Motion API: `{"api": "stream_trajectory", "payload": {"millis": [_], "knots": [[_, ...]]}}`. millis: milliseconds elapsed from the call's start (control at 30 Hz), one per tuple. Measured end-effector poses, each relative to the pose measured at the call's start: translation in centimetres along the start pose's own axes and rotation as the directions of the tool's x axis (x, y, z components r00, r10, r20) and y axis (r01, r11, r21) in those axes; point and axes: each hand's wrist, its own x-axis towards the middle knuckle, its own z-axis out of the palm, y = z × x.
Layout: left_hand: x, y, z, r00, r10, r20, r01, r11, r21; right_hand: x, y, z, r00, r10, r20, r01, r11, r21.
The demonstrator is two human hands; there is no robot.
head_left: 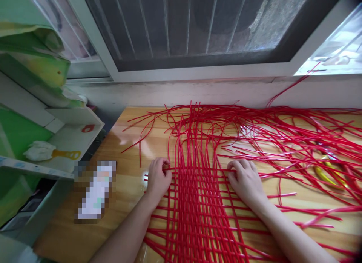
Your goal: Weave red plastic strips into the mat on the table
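A woven panel of thin red plastic strands [195, 210] lies flat on the wooden table, running from its upper middle to the bottom of the view. At the panel's top left edge, my left hand [159, 177] is closed, with thumb and fingers pinching the left part of a crosswise red strand [198, 168]. On the opposite side, my right hand [245, 180] has its fingers curled around the same strand's right part. This strand crosses the lengthwise ones at the upper end of the weave. Beyond it, the lengthwise strands run loose toward the wall.
A tangle of loose red strands [254, 116] spreads across the table's [127, 142] back and right. Among them at the right are pliers with yellow handles [328, 172]. A pixelated item [96, 191] lies at the left. Beside the table is a shelf [70, 123]; behind it, a window frame [203, 71].
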Motion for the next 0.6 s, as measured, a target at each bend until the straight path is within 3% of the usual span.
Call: {"api": "stream_trajectory", "payload": {"millis": [300,600], "knots": [[0.0,-0.2,0.1,1.000,-0.028,0.007,0.028,1.000,-0.009,0.0,0.3,-0.1,0.999,0.011,-0.036,-0.011,1.000,-0.005],[0.0,-0.4,0.3,1.000,-0.025,0.012,0.025,1.000,0.000,0.0,-0.3,-1.2,0.982,-0.003,-0.188,0.007,1.000,0.017]]}}
